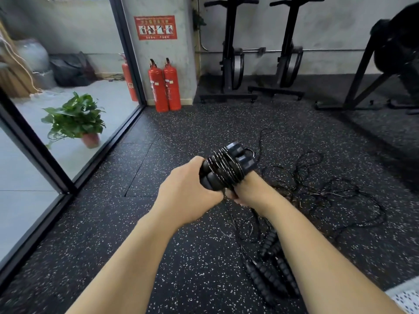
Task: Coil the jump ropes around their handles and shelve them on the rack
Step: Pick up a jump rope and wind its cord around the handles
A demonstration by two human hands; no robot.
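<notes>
step: coiling, looks nearly wound | left hand (188, 189) grips handles (240, 154) | right hand (248, 192) clenches rope (223, 165) | next: tuck end, shelve (rack unseen)

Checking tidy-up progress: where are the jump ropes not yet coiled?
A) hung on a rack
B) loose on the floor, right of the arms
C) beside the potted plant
B: the uncoiled ropes and their handles lie tangled on the speckled floor.
</notes>
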